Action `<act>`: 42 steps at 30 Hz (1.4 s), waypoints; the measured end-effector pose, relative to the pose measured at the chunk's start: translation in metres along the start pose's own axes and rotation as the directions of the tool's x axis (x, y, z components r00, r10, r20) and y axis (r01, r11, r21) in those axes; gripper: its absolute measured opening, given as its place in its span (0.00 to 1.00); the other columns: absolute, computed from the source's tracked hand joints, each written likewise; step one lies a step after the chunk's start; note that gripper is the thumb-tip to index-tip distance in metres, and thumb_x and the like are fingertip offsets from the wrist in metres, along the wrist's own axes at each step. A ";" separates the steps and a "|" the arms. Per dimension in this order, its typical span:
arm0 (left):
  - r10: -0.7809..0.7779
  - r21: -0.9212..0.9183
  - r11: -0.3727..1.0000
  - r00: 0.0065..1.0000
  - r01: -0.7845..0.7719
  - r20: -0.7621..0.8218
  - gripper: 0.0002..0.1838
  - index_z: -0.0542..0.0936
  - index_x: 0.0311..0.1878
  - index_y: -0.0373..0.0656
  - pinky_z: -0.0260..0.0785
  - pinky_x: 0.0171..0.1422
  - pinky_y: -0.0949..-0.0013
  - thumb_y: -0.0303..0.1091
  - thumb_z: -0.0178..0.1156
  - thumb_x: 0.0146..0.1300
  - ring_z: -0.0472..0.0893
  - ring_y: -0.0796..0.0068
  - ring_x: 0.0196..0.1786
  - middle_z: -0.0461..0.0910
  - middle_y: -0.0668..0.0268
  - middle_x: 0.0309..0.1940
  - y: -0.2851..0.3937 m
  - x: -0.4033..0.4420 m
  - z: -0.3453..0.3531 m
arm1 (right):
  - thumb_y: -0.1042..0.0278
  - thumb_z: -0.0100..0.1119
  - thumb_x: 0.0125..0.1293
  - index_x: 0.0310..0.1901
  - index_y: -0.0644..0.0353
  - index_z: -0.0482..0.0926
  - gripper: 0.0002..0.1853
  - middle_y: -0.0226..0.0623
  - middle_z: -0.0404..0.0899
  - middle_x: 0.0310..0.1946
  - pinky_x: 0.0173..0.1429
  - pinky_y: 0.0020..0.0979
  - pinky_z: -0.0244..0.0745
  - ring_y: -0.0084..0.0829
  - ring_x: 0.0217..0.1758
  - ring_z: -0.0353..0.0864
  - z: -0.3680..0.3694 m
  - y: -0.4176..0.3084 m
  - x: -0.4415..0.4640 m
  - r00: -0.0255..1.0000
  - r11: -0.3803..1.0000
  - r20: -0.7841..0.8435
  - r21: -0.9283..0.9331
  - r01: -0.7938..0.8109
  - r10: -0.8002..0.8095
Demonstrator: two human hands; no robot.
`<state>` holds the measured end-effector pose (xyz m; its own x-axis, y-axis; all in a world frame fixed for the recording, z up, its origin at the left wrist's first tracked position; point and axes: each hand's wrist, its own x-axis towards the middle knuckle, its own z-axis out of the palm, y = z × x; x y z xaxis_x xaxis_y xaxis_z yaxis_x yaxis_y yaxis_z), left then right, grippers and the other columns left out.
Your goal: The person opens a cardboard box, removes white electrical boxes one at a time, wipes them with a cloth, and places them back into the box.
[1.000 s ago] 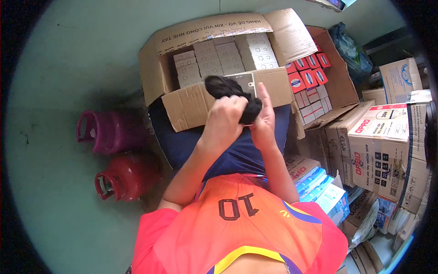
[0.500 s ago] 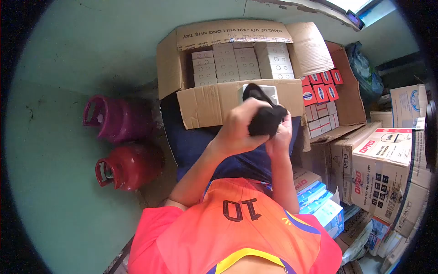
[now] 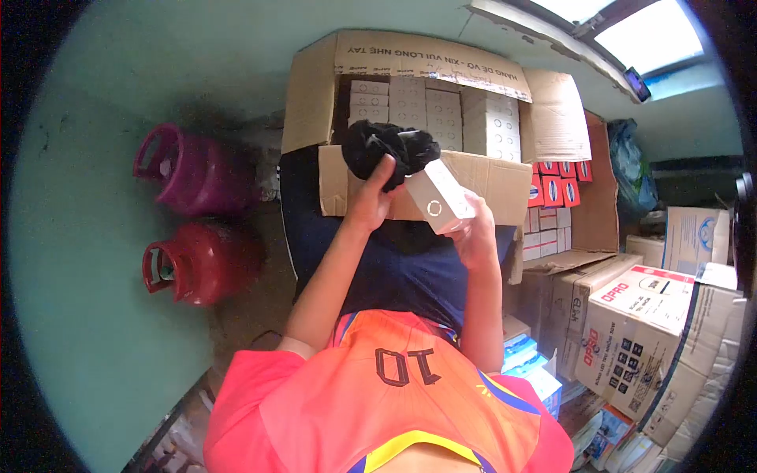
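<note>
My left hand point(image 3: 372, 203) is closed around a bunched black cloth point(image 3: 388, 151), with the thumb lying over it. In my right hand point(image 3: 475, 235) is a small white box point(image 3: 438, 199) with a ring printed on its side, tilted and gripped at its lower right end. The cloth is beside the upper left corner of the box; I cannot tell whether they touch. Both hands are over my lap, before an open cardboard carton point(image 3: 426, 55) filled with stacked white boxes point(image 3: 490, 126). The front flap of the carton is partly hidden behind the cloth and box.
A second carton point(image 3: 601, 181) on the right holds red boxes point(image 3: 552, 191) and white ones. Printed cartons point(image 3: 631, 339) are piled farther right, with blue packages point(image 3: 528, 366) near my right elbow. Purple point(image 3: 193, 173) and red gas cylinders point(image 3: 206, 262) stand on the left by the green wall point(image 3: 95, 236).
The black cloth has moved left and up, off the white box, whose ringed side now shows. My hands have drawn apart. The view has shifted slightly.
</note>
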<state>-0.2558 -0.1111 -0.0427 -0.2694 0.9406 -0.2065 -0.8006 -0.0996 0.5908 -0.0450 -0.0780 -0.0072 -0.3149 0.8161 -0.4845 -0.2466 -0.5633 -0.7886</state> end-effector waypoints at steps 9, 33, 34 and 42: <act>0.304 0.098 0.952 0.919 -0.288 -0.251 0.21 0.81 0.56 0.43 0.76 0.61 0.69 0.31 0.77 0.62 0.83 0.76 0.52 0.84 0.68 0.51 0.000 0.027 0.012 | 0.55 0.61 0.72 0.75 0.62 0.66 0.34 0.47 0.77 0.63 0.58 0.36 0.85 0.36 0.58 0.85 0.047 -0.028 0.006 0.968 0.897 0.067 -0.366 0.249 -0.241; 0.096 0.835 0.505 0.975 -0.220 0.199 0.25 0.83 0.57 0.42 0.79 0.53 0.63 0.37 0.70 0.55 0.85 0.66 0.44 0.86 0.61 0.42 0.105 0.112 -0.026 | 0.66 0.81 0.48 0.73 0.65 0.62 0.51 0.46 0.70 0.59 0.69 0.38 0.70 0.38 0.63 0.74 0.060 -0.030 0.057 0.760 0.433 0.083 -0.779 0.453 -0.645; -0.014 0.896 0.390 0.971 -0.213 0.237 0.24 0.84 0.56 0.43 0.81 0.50 0.62 0.39 0.70 0.55 0.86 0.66 0.42 0.86 0.60 0.40 0.115 0.125 -0.028 | 0.67 0.81 0.49 0.73 0.65 0.62 0.50 0.46 0.70 0.59 0.69 0.38 0.70 0.38 0.63 0.73 0.058 -0.032 0.059 0.767 0.462 0.073 -0.761 0.456 -0.637; -0.312 0.957 -0.177 0.935 -0.230 0.167 0.31 0.80 0.59 0.37 0.78 0.63 0.56 0.44 0.69 0.53 0.86 0.53 0.53 0.87 0.49 0.50 0.136 0.204 -0.009 | 0.66 0.79 0.60 0.70 0.61 0.66 0.40 0.41 0.75 0.55 0.61 0.32 0.77 0.31 0.56 0.79 0.043 -0.043 0.086 0.852 0.643 -0.032 -0.671 0.369 -0.522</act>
<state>-0.4249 0.0645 -0.0114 0.0874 0.9650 -0.2474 0.7160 0.1118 0.6891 -0.1014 0.0112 0.0013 -0.1106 0.9938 -0.0131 0.3405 0.0255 -0.9399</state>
